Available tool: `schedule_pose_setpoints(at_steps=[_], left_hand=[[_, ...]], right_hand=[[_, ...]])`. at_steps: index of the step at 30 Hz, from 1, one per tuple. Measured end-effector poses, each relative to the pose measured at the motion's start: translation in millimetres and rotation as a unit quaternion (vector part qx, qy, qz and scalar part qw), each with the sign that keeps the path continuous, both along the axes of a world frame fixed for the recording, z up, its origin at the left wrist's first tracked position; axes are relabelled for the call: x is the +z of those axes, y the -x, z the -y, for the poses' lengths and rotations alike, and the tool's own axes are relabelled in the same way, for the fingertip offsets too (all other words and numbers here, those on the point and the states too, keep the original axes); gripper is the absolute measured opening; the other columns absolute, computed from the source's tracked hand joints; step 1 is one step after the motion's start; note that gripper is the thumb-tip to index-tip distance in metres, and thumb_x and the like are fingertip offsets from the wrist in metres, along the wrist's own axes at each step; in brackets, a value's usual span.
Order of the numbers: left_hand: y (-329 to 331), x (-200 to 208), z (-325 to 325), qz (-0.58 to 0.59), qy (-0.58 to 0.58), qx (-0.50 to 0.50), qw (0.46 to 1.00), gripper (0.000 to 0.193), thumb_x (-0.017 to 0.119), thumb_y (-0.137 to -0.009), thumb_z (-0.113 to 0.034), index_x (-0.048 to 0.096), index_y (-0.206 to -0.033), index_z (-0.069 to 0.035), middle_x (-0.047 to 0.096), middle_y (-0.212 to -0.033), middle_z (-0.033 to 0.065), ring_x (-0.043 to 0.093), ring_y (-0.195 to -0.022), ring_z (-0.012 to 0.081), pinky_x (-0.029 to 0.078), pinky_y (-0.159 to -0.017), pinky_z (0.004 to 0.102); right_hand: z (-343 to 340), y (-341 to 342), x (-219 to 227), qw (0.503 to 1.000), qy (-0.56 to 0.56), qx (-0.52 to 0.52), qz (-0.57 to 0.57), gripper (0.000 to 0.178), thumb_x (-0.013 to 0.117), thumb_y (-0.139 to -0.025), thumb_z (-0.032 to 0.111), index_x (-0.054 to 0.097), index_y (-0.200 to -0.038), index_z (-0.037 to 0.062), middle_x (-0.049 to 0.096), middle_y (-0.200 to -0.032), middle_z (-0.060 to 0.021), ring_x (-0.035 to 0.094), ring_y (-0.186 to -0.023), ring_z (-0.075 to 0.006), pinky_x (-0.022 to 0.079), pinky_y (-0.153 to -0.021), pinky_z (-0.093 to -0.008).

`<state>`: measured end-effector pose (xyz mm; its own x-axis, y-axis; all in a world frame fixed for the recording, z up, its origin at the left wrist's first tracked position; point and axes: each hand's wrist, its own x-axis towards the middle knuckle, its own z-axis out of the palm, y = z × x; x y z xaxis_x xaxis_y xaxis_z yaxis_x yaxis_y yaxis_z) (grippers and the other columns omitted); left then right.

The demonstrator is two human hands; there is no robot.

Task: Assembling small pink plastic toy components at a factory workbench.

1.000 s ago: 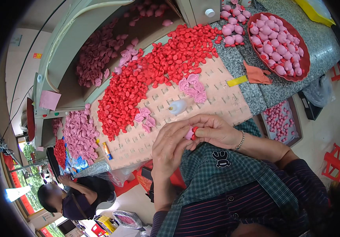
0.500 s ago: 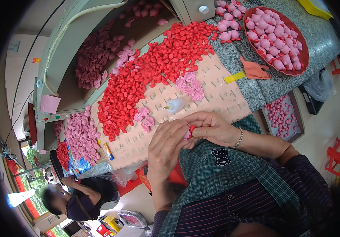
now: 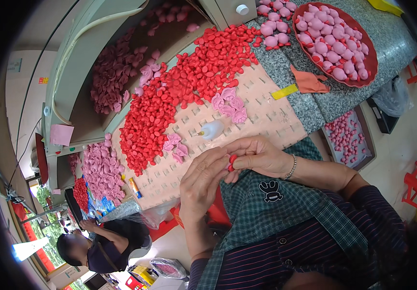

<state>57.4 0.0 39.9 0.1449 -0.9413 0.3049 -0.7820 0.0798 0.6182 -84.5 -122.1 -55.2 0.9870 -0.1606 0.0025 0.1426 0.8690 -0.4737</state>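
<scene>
Both hands meet above the front edge of the work mat. My left hand (image 3: 200,181) is closed, its fingers wrapped round a small pink-and-red toy figure (image 3: 231,167) whose body is almost wholly hidden now. My right hand (image 3: 259,157) pinches the red bit of it between thumb and forefinger. Just beyond my hands a small white squeeze bottle (image 3: 212,130) with a thin needle tip lies on the mat. Pink molded pieces sit in two small groups, one (image 3: 175,147) left of the bottle, another (image 3: 230,105) behind it.
A heap of red pieces (image 3: 145,121) curves round the far side of the peach mat (image 3: 266,113). At right a red bowl (image 3: 374,63) holds pink figures; an orange cloth (image 3: 310,79) lies beside it. Pink pieces (image 3: 103,169) pile at left. Another person (image 3: 107,246) works beyond.
My hands stay together, with slight finger movement. The figure's pink part, seen earlier between my fingers, is now covered, and more red shows. The whole view has shifted slightly.
</scene>
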Motion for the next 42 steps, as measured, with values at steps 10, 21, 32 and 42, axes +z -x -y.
schedule_pose_setpoints(at_steps=[10,21,32,42], left_hand=[[-3,-13,-5,-0.106,0.005,0.026,0.994,0.037,0.077,-0.071,0.004,0.067,-0.107,0.001,0.068,-0.114,0.0208,0.065,-0.109,0.0345,0.051,-0.092,0.0407],[0,-11,2,-0.053,0.020,0.030,0.998,0.040,0.080,-0.071,-0.001,0.069,-0.109,0.001,0.069,-0.112,0.0187,0.066,-0.108,0.0358,0.054,-0.090,0.0410],[11,-33,12,0.076,0.130,0.068,0.986,0.056,0.075,-0.070,0.008,0.057,-0.122,0.001,0.067,-0.112,0.0234,0.066,-0.103,0.0396,0.055,-0.089,0.0434],[9,-37,11,0.108,0.173,0.077,0.976,0.043,0.075,-0.073,0.006,0.062,-0.114,0.002,0.068,-0.104,0.0243,0.069,-0.093,0.0395,0.058,-0.078,0.0422]], right_hand=[[1,2,1,1.000,-0.023,0.005,0.003,0.036,0.055,-0.099,0.004,0.050,-0.134,-0.0028,0.067,-0.110,-0.0210,0.071,-0.095,-0.0321,0.060,-0.081,-0.0390],[-1,2,1,0.999,-0.052,-0.008,0.000,0.034,0.055,-0.099,0.005,0.051,-0.132,-0.0019,0.068,-0.104,-0.0190,0.072,-0.089,-0.0292,0.060,-0.077,-0.0366],[-7,-3,11,0.997,-0.044,-0.046,-0.037,0.032,0.059,-0.098,0.007,0.054,-0.129,0.0026,0.068,-0.088,-0.0050,0.057,-0.052,-0.0077,0.045,-0.048,-0.0192],[-11,-4,16,0.997,-0.018,-0.041,-0.062,0.033,0.057,-0.098,0.004,0.055,-0.131,0.0054,0.063,-0.084,-0.0013,0.050,-0.050,-0.0060,0.039,-0.044,-0.0187]])
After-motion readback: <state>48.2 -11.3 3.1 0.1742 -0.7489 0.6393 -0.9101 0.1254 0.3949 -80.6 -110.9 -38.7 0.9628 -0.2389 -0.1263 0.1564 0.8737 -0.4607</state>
